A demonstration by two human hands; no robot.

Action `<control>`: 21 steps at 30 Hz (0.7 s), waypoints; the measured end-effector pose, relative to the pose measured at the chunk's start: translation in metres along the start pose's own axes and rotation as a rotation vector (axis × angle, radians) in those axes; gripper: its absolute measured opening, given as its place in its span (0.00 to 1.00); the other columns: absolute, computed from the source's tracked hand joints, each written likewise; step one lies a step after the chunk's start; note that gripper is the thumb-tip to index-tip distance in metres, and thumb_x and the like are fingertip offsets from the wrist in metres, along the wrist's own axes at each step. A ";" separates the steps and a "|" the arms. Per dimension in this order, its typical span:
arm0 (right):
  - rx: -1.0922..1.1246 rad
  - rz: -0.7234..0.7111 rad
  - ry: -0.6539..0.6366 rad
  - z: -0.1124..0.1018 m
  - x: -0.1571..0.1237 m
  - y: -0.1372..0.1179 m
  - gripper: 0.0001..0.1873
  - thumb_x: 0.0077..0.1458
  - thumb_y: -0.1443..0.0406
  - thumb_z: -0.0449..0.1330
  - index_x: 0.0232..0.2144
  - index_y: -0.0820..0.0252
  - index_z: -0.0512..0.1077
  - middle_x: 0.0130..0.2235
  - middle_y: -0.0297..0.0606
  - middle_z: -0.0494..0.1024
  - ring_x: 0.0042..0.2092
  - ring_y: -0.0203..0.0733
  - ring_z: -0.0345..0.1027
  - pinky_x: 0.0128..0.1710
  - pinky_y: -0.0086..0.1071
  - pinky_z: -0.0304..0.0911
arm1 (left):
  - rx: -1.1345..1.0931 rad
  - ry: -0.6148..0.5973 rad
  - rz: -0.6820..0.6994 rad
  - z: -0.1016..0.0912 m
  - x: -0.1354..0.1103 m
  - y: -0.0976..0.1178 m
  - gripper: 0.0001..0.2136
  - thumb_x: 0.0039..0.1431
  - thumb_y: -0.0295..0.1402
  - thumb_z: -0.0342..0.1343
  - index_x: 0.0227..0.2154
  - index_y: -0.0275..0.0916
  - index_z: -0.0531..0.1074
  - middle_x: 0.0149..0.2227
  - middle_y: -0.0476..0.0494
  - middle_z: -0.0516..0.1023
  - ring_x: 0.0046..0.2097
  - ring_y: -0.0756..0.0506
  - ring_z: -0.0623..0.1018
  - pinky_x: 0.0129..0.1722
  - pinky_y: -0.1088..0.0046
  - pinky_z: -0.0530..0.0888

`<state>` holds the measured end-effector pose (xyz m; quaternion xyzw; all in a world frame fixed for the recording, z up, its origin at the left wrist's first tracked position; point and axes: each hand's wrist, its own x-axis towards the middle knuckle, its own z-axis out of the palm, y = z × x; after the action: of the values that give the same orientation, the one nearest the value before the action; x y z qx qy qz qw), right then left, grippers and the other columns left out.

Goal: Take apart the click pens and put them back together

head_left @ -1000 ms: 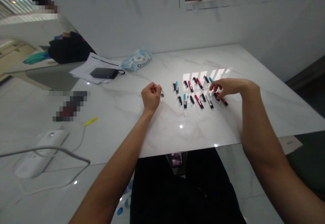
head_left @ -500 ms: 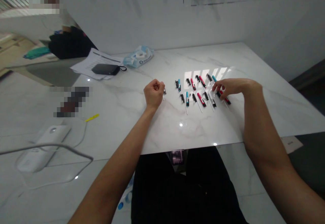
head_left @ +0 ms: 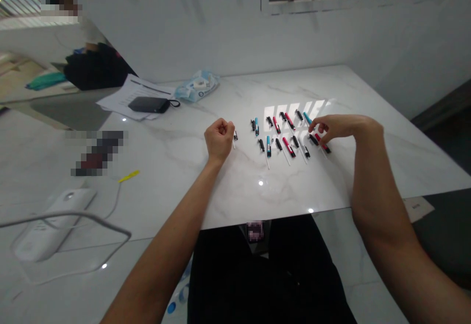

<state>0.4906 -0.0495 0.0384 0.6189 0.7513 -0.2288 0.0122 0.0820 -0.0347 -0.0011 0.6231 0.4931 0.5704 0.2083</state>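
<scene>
My left hand (head_left: 220, 140) is curled into a fist on the table; its palm is hidden. A small dark piece with a white stick (head_left: 235, 139) shows at the fist's right side, partly covered, and I cannot tell whether it is held. My right hand (head_left: 327, 127) hangs over the right end of the pen parts, fingers bent and apart. Close under its fingertips lie a black cap (head_left: 313, 139) and a red pen barrel (head_left: 322, 142). Two rows of parts extend leftward, with blue barrels (head_left: 268, 146), red barrels (head_left: 288, 146), black caps (head_left: 261, 144) and thin white sticks (head_left: 268, 161).
Toward the back left are papers (head_left: 121, 93), a black pouch (head_left: 149, 104) with a strap, and a blue wipes packet (head_left: 197, 87). A white device (head_left: 55, 223) with a cable (head_left: 121, 239) lies front left. Another person (head_left: 99, 66) sits beyond a divider.
The whole view has shifted slightly. My right hand's fingers have moved a little relative to the red barrel, uncovering more of the black cap. My left fist stays where it was.
</scene>
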 end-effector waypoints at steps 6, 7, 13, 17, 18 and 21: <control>0.053 0.061 -0.100 0.002 -0.011 -0.004 0.41 0.40 0.57 0.73 0.60 0.50 0.77 0.49 0.42 0.82 0.45 0.54 0.79 0.45 0.43 0.70 | 0.012 0.000 -0.005 0.001 0.003 -0.003 0.18 0.61 0.32 0.61 0.19 0.41 0.60 0.18 0.55 0.56 0.23 0.52 0.55 0.26 0.71 0.54; 0.051 0.058 -0.094 0.002 -0.012 -0.006 0.41 0.40 0.58 0.73 0.60 0.49 0.77 0.48 0.42 0.82 0.45 0.54 0.78 0.46 0.43 0.70 | 0.008 -0.001 -0.007 0.001 0.003 -0.003 0.18 0.61 0.32 0.60 0.19 0.41 0.60 0.18 0.55 0.56 0.23 0.52 0.55 0.26 0.71 0.54; 0.033 0.071 -0.098 0.004 -0.012 -0.010 0.40 0.42 0.59 0.71 0.60 0.52 0.76 0.47 0.42 0.82 0.44 0.52 0.77 0.44 0.42 0.68 | 0.000 -0.002 -0.021 0.001 0.002 0.001 0.18 0.60 0.33 0.60 0.19 0.42 0.60 0.18 0.55 0.56 0.23 0.52 0.55 0.25 0.72 0.54; 0.044 0.090 -0.120 0.007 -0.009 -0.009 0.37 0.42 0.58 0.72 0.58 0.52 0.76 0.44 0.40 0.82 0.43 0.51 0.77 0.43 0.41 0.68 | 0.004 -0.003 -0.014 0.001 0.001 0.004 0.18 0.60 0.33 0.60 0.18 0.41 0.60 0.18 0.55 0.56 0.23 0.52 0.56 0.25 0.73 0.55; 0.048 0.087 -0.122 0.007 -0.008 -0.008 0.37 0.42 0.58 0.71 0.57 0.53 0.77 0.43 0.40 0.82 0.43 0.51 0.77 0.43 0.41 0.68 | 0.006 -0.005 -0.016 0.001 0.000 0.004 0.18 0.60 0.33 0.60 0.18 0.41 0.60 0.17 0.55 0.56 0.22 0.52 0.56 0.25 0.73 0.55; 0.059 0.072 -0.111 0.008 -0.008 -0.006 0.34 0.42 0.57 0.71 0.55 0.52 0.78 0.41 0.38 0.83 0.41 0.51 0.77 0.42 0.42 0.68 | 0.003 -0.014 -0.019 0.001 0.000 0.006 0.18 0.60 0.32 0.60 0.18 0.41 0.60 0.17 0.56 0.57 0.22 0.52 0.56 0.25 0.72 0.56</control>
<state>0.4847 -0.0601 0.0355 0.6318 0.7197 -0.2845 0.0437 0.0854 -0.0372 0.0035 0.6225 0.4986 0.5633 0.2161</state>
